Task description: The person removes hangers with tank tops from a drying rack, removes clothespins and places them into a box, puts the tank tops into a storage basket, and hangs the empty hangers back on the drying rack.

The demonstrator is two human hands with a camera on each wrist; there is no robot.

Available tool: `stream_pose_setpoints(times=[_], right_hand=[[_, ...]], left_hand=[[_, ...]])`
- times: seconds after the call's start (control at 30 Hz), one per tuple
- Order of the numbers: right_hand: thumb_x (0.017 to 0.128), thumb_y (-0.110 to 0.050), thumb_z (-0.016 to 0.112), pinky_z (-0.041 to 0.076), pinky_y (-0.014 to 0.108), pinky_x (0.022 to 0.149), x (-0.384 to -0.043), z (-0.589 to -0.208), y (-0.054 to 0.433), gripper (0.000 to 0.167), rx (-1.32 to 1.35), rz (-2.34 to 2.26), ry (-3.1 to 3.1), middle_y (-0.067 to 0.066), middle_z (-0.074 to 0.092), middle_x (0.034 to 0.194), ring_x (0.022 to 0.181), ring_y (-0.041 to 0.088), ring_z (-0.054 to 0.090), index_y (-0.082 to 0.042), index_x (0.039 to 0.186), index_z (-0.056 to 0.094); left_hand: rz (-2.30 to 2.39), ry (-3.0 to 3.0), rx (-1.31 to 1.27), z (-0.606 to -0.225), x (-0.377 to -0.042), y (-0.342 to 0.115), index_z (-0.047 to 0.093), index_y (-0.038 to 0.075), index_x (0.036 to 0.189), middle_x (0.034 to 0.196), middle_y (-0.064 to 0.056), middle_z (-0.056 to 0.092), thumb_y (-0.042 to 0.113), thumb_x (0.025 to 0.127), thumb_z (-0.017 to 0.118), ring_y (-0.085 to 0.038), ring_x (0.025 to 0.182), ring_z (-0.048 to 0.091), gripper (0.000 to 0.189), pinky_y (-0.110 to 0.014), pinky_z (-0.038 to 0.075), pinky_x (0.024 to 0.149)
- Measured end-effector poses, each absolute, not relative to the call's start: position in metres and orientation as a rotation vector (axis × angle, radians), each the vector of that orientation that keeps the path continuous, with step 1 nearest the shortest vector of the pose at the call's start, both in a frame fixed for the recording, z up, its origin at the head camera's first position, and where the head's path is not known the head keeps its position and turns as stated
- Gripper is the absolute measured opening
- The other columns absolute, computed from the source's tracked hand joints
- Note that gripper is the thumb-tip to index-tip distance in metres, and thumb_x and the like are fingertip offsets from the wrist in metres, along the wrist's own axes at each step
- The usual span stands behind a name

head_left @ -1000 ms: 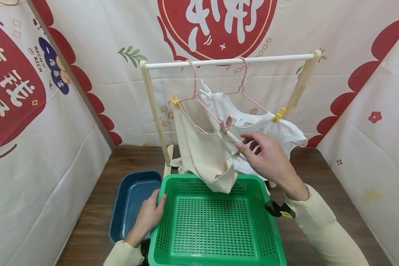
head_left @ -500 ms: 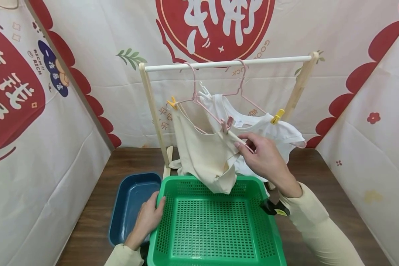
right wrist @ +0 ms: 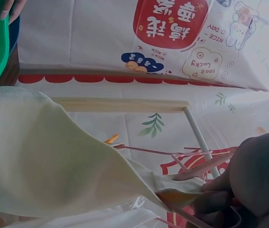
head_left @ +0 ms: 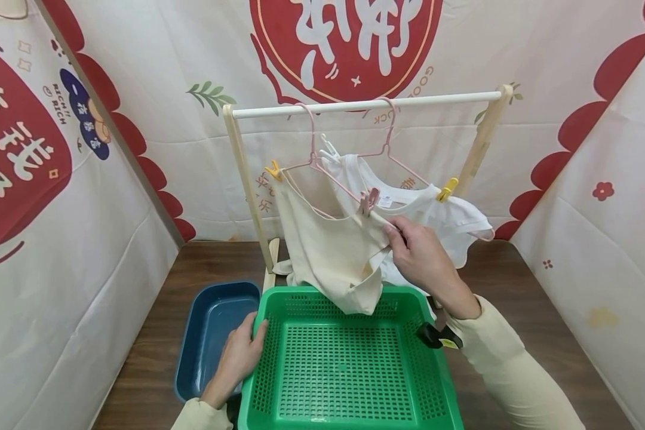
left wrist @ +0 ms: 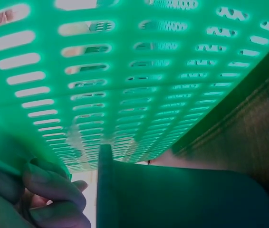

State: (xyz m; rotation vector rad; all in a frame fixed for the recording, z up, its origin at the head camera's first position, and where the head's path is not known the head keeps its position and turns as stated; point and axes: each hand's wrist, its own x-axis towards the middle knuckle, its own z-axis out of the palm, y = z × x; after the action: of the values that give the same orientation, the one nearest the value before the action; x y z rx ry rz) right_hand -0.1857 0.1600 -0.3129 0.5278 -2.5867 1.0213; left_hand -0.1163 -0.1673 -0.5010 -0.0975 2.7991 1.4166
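Note:
My left hand [head_left: 240, 352] grips the left rim of a green perforated basket [head_left: 344, 373], fingers curled under the edge in the left wrist view. With thumb and fingers, my right hand [head_left: 423, 254] pinches the right shoulder edge of a cream sleeveless top [head_left: 325, 239] at the end of its pink hanger [head_left: 313, 158]. Just left of those fingertips, a pink clothespin [head_left: 369, 202] clips the top to the hanger. An orange clothespin [head_left: 273, 171] sits on its other shoulder. The top's hem hangs over the basket's back rim. The right wrist view shows the cream fabric [right wrist: 63, 156] close up.
A wooden rack [head_left: 244, 179] with a white rail [head_left: 349, 106] stands behind the basket. A white T-shirt [head_left: 451, 224] hangs there on another pink hanger, with a yellow clothespin [head_left: 448, 189] and a white clothespin [head_left: 329, 148]. A blue tray [head_left: 190, 352] lies left of the basket.
My right fingers have closed on the cream top's shoulder edge, covering the hanger end that showed earlier. The pink clothespin has shifted slightly right. My left hand stays on the basket rim.

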Motion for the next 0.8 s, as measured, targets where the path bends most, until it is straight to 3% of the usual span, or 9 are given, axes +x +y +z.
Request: stream_pose_setpoints(times=[0.33,0.8], right_hand=[[0.105,-0.014,0.047,0.036,0.030,0.053,-0.1859,-0.3173,0.1562,0.024,0.481,0.993,-2.549,0.004,0.046,0.063,0.058,0.019,0.045,-0.001,0.088,0.058],[0.105,-0.016,0.048,0.035,0.029,0.055,-0.1832,-0.3128,0.1540,0.022,0.476,1.020,-2.467,0.004,0.047,0.065,0.059,0.018,0.045,-0.002,0.094,0.061]], left_hand=[[1.434,2.786,-0.104,-0.5020,-0.1171,-0.1684,0.052,0.008,0.136,0.073,-0.006,0.061,0.030,0.105,0.049,-0.011,0.051,0.061,0.038,-0.026,0.050,0.044],[1.428,2.791,-0.085,-0.5022,-0.1168,-0.1690,0.052,0.006,0.137,0.069,-0.004,0.057,0.031,0.105,0.049,-0.011,0.050,0.060,0.041,-0.025,0.049,0.044]])
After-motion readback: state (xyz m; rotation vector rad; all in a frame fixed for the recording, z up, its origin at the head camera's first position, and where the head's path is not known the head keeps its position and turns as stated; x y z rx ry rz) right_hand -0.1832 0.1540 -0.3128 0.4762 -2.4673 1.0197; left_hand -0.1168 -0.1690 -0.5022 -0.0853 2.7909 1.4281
